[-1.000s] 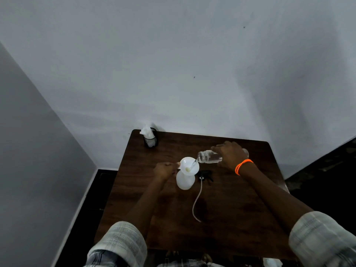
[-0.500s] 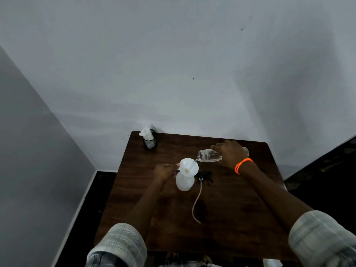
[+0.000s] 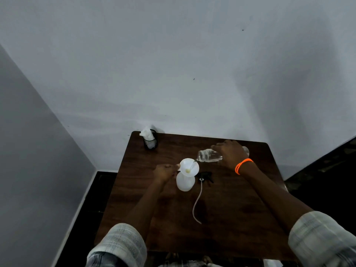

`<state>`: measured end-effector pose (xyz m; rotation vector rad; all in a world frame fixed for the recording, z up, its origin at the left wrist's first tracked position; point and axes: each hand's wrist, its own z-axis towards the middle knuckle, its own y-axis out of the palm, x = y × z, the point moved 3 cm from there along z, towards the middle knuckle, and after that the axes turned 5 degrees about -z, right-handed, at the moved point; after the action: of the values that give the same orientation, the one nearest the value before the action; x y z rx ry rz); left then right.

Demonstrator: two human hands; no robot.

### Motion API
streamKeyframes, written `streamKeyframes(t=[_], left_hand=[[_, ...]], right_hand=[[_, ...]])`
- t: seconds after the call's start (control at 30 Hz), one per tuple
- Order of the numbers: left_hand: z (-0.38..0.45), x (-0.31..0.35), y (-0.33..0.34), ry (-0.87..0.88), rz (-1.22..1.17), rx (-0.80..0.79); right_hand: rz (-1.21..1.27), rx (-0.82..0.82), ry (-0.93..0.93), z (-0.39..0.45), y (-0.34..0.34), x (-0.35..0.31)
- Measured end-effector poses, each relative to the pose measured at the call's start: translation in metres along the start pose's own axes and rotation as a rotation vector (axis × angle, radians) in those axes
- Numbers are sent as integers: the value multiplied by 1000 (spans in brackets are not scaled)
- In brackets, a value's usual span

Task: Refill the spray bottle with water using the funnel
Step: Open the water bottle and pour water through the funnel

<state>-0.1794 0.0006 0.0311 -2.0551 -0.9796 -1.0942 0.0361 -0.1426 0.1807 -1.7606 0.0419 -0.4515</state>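
Observation:
A white spray bottle (image 3: 184, 183) stands upright mid-table with a white funnel (image 3: 189, 167) seated in its neck. My left hand (image 3: 165, 171) pinches the funnel's left rim. My right hand (image 3: 229, 153) grips a clear glass jar (image 3: 209, 155) tipped on its side, mouth toward the funnel, and a thin stream of water runs from it into the funnel. The black spray head (image 3: 205, 175) with its long white dip tube (image 3: 196, 203) lies on the table just right of the bottle.
The brown wooden table (image 3: 231, 218) stands against a white wall. A black mesh cup holding white tissue (image 3: 150, 140) sits at the far left corner. Dark floor shows left and right of the table.
Both hands, the jar and the funnel keep their positions; water keeps pouring. Only the camera has shifted slightly.

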Motion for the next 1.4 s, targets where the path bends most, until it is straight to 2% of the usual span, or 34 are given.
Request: streamKeyframes(t=[1.4], left_hand=[[3, -3, 2, 0, -36, -2]], right_hand=[[-34, 59, 12, 0, -6, 4]])
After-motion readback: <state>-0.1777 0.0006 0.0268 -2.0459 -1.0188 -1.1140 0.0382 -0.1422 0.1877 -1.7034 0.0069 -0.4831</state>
